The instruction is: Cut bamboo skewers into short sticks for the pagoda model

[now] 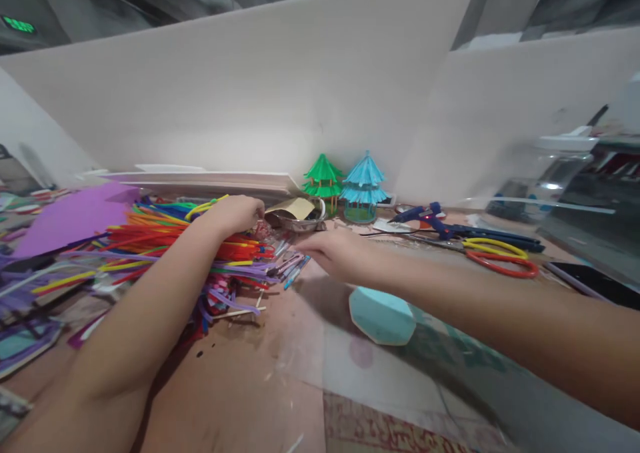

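Observation:
My left hand (235,214) reaches over a heap of colourful pipe cleaners (150,233), its fingers bent down at the far right side of the heap. Whatever lies under those fingertips is hidden. My right hand (333,253) points leftward, its fingers stretched out just above a bunch of thin sticks or pens (296,271); no object shows in it. Behind both hands sits a metal bowl (305,225) with a yellowish card (295,208) on it. Below my right forearm lies a pale blue, many-sided block (383,316).
A green two-tiered paper pavilion (323,176) and a blue one (364,186) stand by the white board. On the right are a blue glue gun (423,214), scissors with red and yellow handles (500,256), a phone (600,283) and a clear jar (560,166). Purple sheet (75,216) lies left.

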{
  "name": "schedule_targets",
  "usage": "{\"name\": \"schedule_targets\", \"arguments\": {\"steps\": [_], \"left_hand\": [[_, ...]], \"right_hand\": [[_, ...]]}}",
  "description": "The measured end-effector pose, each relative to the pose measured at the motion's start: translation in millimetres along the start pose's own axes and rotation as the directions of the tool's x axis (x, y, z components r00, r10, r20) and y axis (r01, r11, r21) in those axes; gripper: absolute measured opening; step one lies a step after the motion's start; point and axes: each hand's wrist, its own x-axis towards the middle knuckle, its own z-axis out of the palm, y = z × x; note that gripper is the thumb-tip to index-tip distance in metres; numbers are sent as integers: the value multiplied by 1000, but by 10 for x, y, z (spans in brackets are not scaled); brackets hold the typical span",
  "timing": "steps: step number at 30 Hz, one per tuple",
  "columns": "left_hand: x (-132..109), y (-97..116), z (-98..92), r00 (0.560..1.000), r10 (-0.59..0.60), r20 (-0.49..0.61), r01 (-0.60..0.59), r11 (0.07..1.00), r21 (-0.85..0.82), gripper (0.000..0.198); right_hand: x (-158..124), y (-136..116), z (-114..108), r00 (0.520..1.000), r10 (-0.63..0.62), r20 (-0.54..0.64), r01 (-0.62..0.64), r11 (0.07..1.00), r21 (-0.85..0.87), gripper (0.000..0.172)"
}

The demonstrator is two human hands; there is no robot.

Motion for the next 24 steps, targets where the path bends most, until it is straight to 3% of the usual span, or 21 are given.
{"name": "schedule_targets", "arguments": {"steps": [4,9,14,18,24], "left_hand": [[-45,1,38,1000,-13,-23,12,999,-38,33],[-43,-12,98,998,1,-59,-5,997,-75,35],[-25,-8,121,996,-20,-90,12,995,-99,36],[-30,8,118,995,-33,-97,22,993,-114,36],[-8,-14,121,996,-30,-90,19,992,-123,35]], "right_hand": [[858,-49,316,998,53,43,-50,995,-87,35],[1362,-52,638,989,148,-4,-148,983,-108,33],[1571,-107,719,960,280,6,-277,954,-118,37],[1623,-139,738,949,312,51,-302,943,-142,37],[1334,-176,617,964,264,28,-254,949,-186,33]]}}
